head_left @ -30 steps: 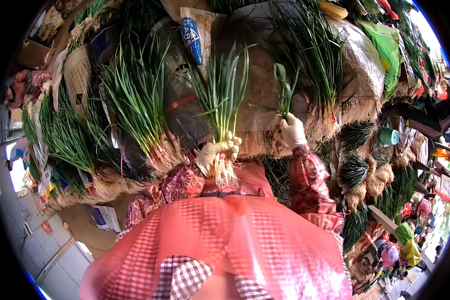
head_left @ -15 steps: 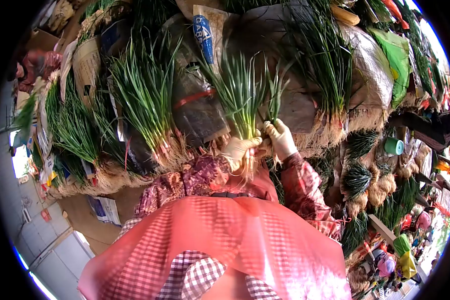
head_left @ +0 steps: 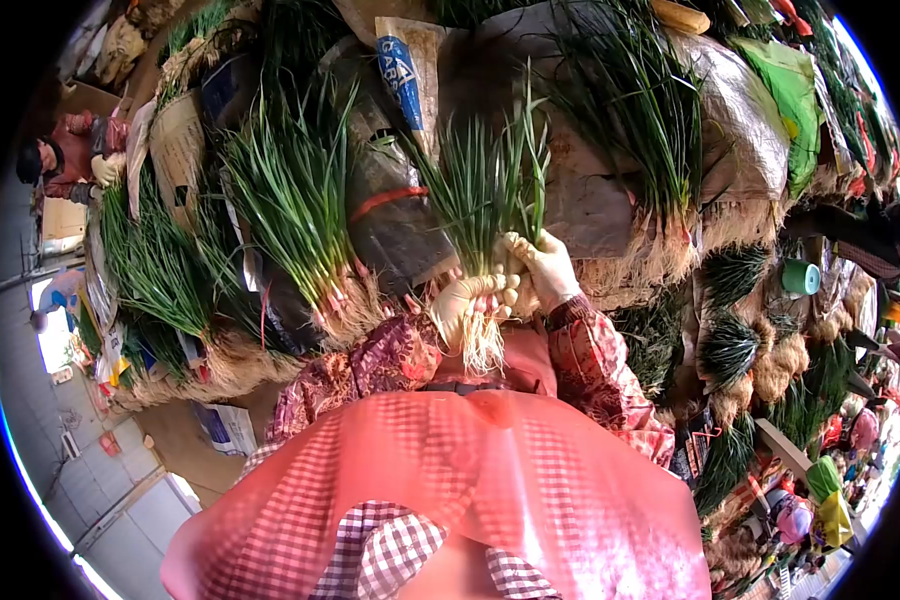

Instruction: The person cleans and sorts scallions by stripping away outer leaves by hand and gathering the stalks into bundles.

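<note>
My gloved left hand [head_left: 460, 303] is closed round a bunch of spring onions [head_left: 470, 190], held upright with the green leaves up and white roots hanging below my fingers. Close against it on the right, my gloved right hand [head_left: 550, 270] pinches a few more spring onion stalks [head_left: 532, 165]. Their lower ends are hidden behind my fingers. To the left of my hands, a larger loose bunch of spring onions [head_left: 295, 200] leans on the pile with its roots toward me.
Dark plastic sheeting [head_left: 405, 230] and a blue-and-white printed sack [head_left: 405, 80] cover the pile ahead. More spring onions [head_left: 650, 130] lie at the right. A green cup [head_left: 800, 277] stands beyond. Another person [head_left: 75, 155] is at the far left.
My right hand has brought its stalks left, up against the bunch. My left hand has shifted slightly left and lower. At far left, the other person has come further into view.
</note>
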{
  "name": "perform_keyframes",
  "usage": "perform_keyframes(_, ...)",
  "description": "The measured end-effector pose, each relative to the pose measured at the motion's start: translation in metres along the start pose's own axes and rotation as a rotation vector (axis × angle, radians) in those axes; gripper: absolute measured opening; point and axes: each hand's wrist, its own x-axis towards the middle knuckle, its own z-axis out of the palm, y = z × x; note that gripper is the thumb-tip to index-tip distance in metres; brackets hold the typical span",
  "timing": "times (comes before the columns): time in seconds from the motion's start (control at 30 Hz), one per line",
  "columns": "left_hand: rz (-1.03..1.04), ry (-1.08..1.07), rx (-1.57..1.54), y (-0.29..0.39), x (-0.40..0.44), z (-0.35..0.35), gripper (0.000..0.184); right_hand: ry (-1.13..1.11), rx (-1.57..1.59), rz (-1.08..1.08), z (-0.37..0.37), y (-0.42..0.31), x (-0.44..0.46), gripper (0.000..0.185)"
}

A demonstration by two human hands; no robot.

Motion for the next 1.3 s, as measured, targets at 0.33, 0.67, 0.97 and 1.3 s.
perform_keyframes(0.33,-0.036,-0.547,-0.167,0.028,-0.013,-0.026,0.034,-0.141,-1.742,0.597,-0.158,0.010,-0.116,0.031)
perform_keyframes(0.67,0.024,-0.595,-0.143,0.029,-0.011,0.021,0.023,-0.169,-0.572,-0.118,-0.016,0.015,-0.075,0.032)
perform_keyframes(0.97,-0.033,-0.520,-0.012,0.039,-0.030,0.027,0.021,0.008,-1.417,-0.126,-0.139,0.005,-0.076,0.063)
perform_keyframes(1.3,-0.054,-0.364,0.037,0.030,-0.026,0.013,0.024,0.214,-1.310,-0.964,-0.027,-0.077,0.028,0.026)
